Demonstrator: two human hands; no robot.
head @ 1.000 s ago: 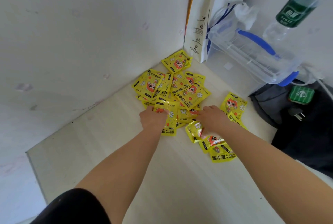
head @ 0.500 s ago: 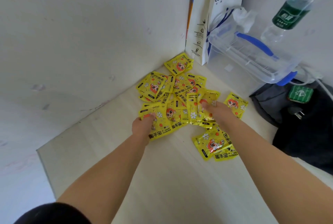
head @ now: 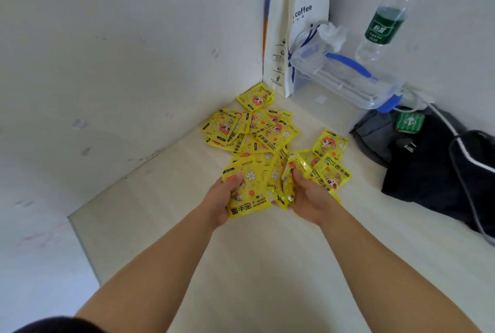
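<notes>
Yellow packets point(head: 250, 190), clutched in the curled fingers of left hand point(head: 221, 200) and right hand point(head: 310, 198), want an even inward squeeze so none slips.

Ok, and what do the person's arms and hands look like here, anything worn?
The left hand and right hand are bare: no gloves, no watch or bracelet at either wrist. The left forearm and right forearm are uncovered. A black sleeve shows at the bottom left edge, on the left upper arm. Rings cannot be ruled out, as the fingers are partly hidden.
</notes>
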